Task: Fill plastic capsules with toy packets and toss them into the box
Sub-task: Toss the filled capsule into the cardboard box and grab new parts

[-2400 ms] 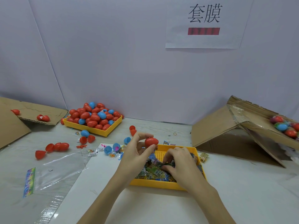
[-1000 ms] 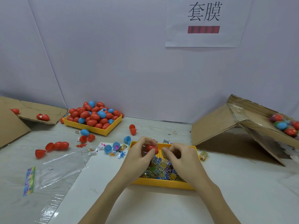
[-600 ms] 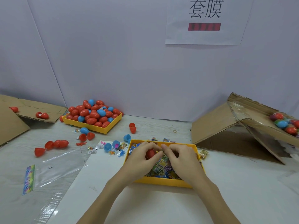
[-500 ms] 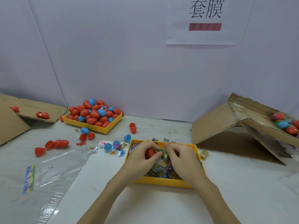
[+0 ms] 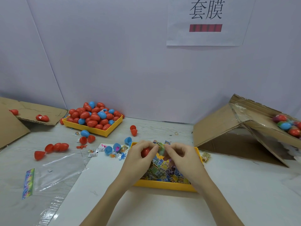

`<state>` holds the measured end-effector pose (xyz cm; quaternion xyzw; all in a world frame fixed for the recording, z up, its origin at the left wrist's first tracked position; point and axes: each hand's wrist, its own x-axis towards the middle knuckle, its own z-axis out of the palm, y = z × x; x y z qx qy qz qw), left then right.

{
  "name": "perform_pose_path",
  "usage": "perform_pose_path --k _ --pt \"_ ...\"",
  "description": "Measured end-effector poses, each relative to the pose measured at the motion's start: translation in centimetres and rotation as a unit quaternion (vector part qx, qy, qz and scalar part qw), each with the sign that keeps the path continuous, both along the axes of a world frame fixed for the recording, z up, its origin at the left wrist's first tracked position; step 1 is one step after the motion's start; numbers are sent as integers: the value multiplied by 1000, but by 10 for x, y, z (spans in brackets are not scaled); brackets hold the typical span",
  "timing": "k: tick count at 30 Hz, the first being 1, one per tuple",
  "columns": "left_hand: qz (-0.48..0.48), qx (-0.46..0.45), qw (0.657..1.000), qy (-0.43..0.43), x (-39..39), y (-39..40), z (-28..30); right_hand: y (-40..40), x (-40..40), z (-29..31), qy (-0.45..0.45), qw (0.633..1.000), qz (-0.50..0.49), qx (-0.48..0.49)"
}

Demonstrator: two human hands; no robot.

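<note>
1. While both hands hover over the yellow tray (image 5: pixel 162 186) of toy packets (image 5: pixel 160 168), loose capsule halves (image 5: pixel 53 148) and a plastic bag (image 5: pixel 53 170) lie to the left.
2. Curled around a red capsule (image 5: pixel 145 151), the left hand (image 5: pixel 138 159) meets the right hand (image 5: pixel 182 159), which pinches a greenish packet (image 5: pixel 160 146) touching it.
3. Farther back, a second tray (image 5: pixel 97 131) heaped with capsules sits left, the cardboard box (image 5: pixel 228 128) right.

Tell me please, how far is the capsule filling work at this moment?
Done: some filled capsules already lie in the cardboard box on the right. In hand: the left hand holds a red capsule while the right hand brings a toy packet to it. Left: the far yellow tray is heaped with empty capsules, and the near tray still holds many packets.
</note>
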<state>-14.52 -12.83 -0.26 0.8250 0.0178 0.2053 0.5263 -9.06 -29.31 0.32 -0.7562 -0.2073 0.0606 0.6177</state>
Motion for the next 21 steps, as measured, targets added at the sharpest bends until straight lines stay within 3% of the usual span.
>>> perform_pose_path --k 6,9,14,19,21 --pt "1 -3 1000 9 -1 1 1 0 -2 5 -10 999 3 41" --pt "3 -9 1000 13 -1 0 1 3 -5 5 -44 998 48 5" --pt "-5 -32 999 22 -2 1 1 3 -3 0 -60 998 -12 5" --pt "11 -25 1000 -13 -1 1 0 2 -3 4 14 998 25 47" --pt "10 -23 1000 -12 0 2 -1 4 -4 3 0 999 36 30"
